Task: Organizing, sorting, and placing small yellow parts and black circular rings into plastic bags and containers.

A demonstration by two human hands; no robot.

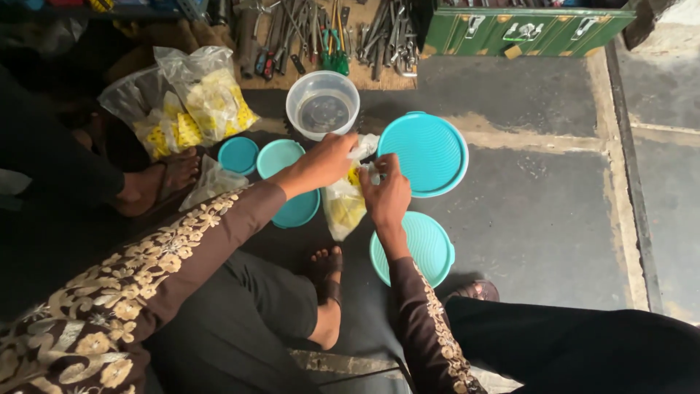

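Centrally, on the dark stone floor (539,219), 2 large teal lids (426,153) lie right of and below the hands, with 2 smaller teal lids (238,155) to the left. A clear round container (323,104) stands just above. Both the left hand (327,160) and the right hand (386,193) pinch the top of a clear plastic bag (343,208) of yellow contents, held between them.

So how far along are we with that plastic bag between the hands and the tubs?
Done: four teal lids, such as the largest, lie off on the floor, and the clear tub stands open. In hand: left hand and right hand both grip the top of a clear bag of yellow contents. Left: the tub looks almost empty, and two more filled bags wait nearby.
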